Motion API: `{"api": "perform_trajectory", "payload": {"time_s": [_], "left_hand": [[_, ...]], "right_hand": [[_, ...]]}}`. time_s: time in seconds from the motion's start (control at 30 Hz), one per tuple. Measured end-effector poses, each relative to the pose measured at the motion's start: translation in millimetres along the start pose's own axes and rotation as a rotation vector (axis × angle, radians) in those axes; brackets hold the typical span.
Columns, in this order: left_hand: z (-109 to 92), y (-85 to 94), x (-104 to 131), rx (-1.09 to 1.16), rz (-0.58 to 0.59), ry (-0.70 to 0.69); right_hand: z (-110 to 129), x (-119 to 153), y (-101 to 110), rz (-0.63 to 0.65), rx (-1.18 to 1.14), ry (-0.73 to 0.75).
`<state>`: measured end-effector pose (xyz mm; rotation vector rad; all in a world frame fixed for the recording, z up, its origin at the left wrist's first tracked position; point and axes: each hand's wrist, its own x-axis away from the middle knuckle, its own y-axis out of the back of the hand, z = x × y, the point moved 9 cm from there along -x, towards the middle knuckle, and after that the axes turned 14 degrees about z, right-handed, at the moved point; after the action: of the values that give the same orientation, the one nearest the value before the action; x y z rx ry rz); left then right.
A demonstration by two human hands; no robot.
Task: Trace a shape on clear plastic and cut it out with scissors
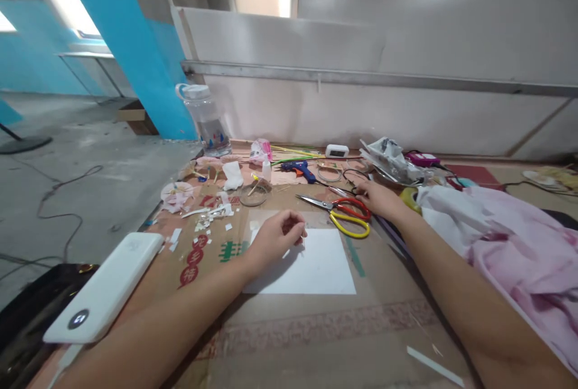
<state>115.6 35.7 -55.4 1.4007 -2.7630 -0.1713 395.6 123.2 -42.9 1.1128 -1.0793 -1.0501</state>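
Observation:
My left hand (280, 233) is over a white sheet of paper (327, 265), its fingers curled in a pinch. A thin pale sliver seems to stick out below the fingertips, too small to name. My right hand (376, 197) reaches forward on the right, fingers bent and close together just beyond the scissors (324, 203). Whatever those fingers touch is hard to make out; a dark cable lies beside them. The scissors, one handle red and the other yellow, lie spread a little at the paper's upper right. Beyond them is a blue glue gun (301, 169).
Cardboard (289, 341) covers the table. White scraps (212, 217) lie to the left, near a white power bank (106, 289). A water bottle (205, 121) stands at the back left. Pink and white cloth (519, 244) fills the right side. A white panel (271, 106) rises behind.

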Motion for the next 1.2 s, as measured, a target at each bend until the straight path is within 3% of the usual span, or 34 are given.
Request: {"api": "perform_trajectory", "payload": {"time_s": [0.13,0.23,0.3,0.37,0.53,0.67,0.87,0.93,1.0,1.1,1.2], "left_hand": [[2.0,-1.3,-1.1,-0.007,0.019,-0.019],[1.1,-0.5,-3.2,0.002,0.027,-0.024],[-0.6,2.5,-4.5,0.017,0.018,-0.023],[-3.0,8.8,-5.1,0.035,-0.012,-0.022],[-10.5,27.2,-3.5,0.027,-0.096,-0.026],[-16.9,30.6,-0.4,-0.05,-0.118,-0.029],[-23.2,25.1,0.5,-0.263,-0.137,-0.018],[-25.8,30.9,-2.5,-0.361,-0.127,-0.002],[-29.5,49.2,-6.2,-0.488,-0.144,0.03],[-34.2,95.8,-12.0,-0.729,-0.256,0.114],[-26.7,135.8,-21.1,-0.914,-0.337,0.254]], "right_hand": [[24.7,15.0,21.2,-0.084,-0.023,0.033],[70.1,26.1,34.4,-0.117,-0.061,0.133],[110.4,36.5,36.8,-0.117,-0.129,0.28],[137.5,46.4,33.1,-0.116,-0.276,0.325],[184.2,58.3,-11.2,0.126,-0.702,0.443],[183.0,55.9,-21.6,0.056,-0.778,0.374],[184.3,56.1,-30.4,0.108,-0.806,0.375],[182.8,55.6,-35.2,0.106,-0.863,0.373],[179.6,52.7,-41.1,0.093,-0.925,0.36],[175.3,45.6,-49.2,0.08,-0.993,0.342],[173.1,40.1,-53.1,0.076,-1.027,0.336]]}}
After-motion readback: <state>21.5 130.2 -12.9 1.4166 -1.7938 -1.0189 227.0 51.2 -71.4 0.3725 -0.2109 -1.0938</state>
